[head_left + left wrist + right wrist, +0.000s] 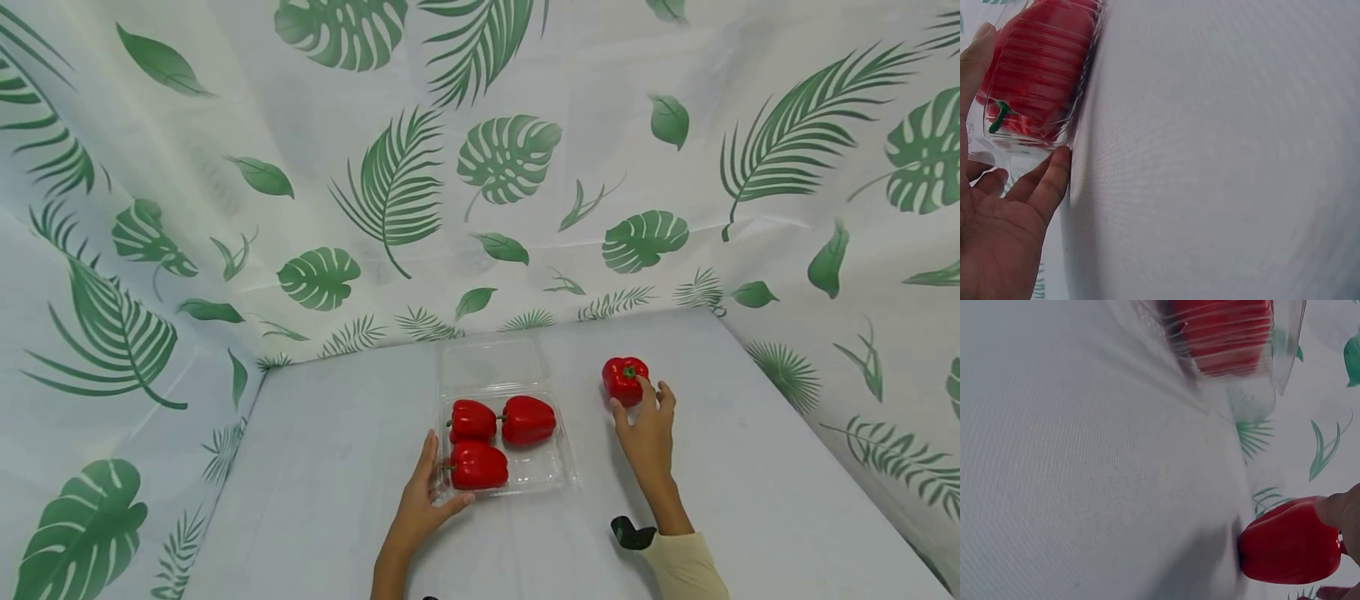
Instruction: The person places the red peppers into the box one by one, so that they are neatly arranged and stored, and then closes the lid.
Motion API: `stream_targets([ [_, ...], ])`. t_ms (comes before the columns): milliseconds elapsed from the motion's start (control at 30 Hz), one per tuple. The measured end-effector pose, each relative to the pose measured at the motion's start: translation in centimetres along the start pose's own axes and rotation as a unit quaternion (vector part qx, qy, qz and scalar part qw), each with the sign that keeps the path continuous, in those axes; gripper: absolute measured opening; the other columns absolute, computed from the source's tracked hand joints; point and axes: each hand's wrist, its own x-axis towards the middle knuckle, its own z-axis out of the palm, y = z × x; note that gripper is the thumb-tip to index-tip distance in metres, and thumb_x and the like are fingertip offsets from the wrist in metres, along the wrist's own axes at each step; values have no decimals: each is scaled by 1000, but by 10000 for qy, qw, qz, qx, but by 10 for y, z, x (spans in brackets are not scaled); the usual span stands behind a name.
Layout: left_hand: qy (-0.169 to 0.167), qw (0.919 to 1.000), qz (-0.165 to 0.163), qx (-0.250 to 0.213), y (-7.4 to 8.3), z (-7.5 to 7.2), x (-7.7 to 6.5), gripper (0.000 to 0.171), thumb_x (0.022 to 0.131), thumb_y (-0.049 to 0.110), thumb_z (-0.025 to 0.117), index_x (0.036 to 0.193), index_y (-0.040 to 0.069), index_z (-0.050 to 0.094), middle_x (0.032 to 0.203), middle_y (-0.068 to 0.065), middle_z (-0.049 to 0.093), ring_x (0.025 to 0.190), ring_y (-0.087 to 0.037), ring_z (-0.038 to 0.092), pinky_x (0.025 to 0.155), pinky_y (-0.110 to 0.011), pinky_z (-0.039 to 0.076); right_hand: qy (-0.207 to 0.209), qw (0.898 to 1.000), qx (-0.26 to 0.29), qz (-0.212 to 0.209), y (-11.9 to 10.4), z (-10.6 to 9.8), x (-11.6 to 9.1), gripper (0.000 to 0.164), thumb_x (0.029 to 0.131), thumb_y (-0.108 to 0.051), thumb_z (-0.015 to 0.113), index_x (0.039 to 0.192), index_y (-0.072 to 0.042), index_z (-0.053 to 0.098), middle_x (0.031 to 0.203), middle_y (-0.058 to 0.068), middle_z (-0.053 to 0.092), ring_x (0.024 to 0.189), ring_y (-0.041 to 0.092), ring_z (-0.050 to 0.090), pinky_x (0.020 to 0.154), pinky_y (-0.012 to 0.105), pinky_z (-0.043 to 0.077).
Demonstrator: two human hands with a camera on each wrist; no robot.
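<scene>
A clear plastic clamshell box (534,475) lies on the table with its lid (491,364) folded back. Inside sit three red bell peppers: one at back left (473,421), one at back right (528,420), one at front left (478,465). My left hand (420,504) spans the box's front left corner, with fairly straight fingers (1054,178) touching its side and the thumb along the front. Right of the box, another red bell pepper (1288,544) stands stem up on the table. My right hand (649,437) reaches around it, fingers spread and thumb at its near side.
A white cover lies over the table (322,467). Behind and at both sides hangs a white curtain (555,275) with green leaf prints. A dark strap end (632,533) sticks out by my right wrist.
</scene>
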Motion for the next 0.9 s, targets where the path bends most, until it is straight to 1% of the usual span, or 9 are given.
stream_targets([
  [200, 49, 10000, -44, 25, -1, -1, 1, 111, 73, 39, 84, 158, 26, 13, 164, 0, 16, 139, -37, 43, 101, -44, 49, 22, 9999, -54, -162, 1, 0, 0, 68, 87, -16, 72, 142, 2, 37, 145, 31, 36, 134, 49, 40, 103, 64, 42],
  [300, 34, 10000, 16, 9, -1, -1, 1, 111, 74, 39, 84, 158, 25, 13, 164, -2, 16, 139, -38, 42, 100, -45, 50, 114, 9996, 3, -249, 2, 1, 0, 68, 86, -16, 74, 140, 4, 37, 142, 31, 39, 133, 47, 42, 103, 63, 43],
  [433, 22, 10000, -2, -63, 0, 0, 0, 111, 74, 38, 84, 158, 25, 13, 164, -2, 15, 139, -38, 42, 100, -44, 50, 193, 9993, 51, -309, 6, 5, 2, 69, 85, -16, 75, 138, 4, 37, 140, 29, 40, 132, 45, 42, 103, 62, 44],
  [567, 19, 9999, -82, -58, 1, 0, -2, 111, 74, 39, 84, 158, 27, 14, 164, 1, 16, 140, -36, 42, 102, -44, 49, 272, 9991, 156, -287, 10, 8, 3, 69, 84, -17, 77, 135, 4, 36, 137, 28, 41, 131, 45, 43, 103, 61, 44],
  [600, 7, 10000, -39, -42, 1, 0, -2, 110, 74, 40, 84, 158, 26, 13, 164, -1, 15, 140, -37, 41, 101, -45, 49, 289, 9990, 195, -276, 10, 9, 3, 69, 83, -16, 78, 134, 4, 36, 137, 28, 42, 131, 45, 44, 103, 61, 44],
  [733, 3, 10000, -28, -15, 1, -1, 0, 111, 74, 41, 83, 158, 26, 13, 164, 0, 15, 140, -36, 42, 101, -44, 49, 362, 9986, 271, -273, 11, 11, 6, 65, 84, -15, 77, 131, 4, 37, 134, 28, 43, 130, 44, 44, 105, 60, 44],
  [900, 10, 10000, 51, -60, 1, -1, 0, 111, 74, 41, 83, 158, 22, 13, 164, -3, 16, 138, -39, 43, 100, -44, 50, 446, 9982, 300, -283, 11, 11, 7, 61, 85, -15, 75, 129, 4, 38, 132, 28, 43, 129, 43, 44, 106, 59, 43],
])
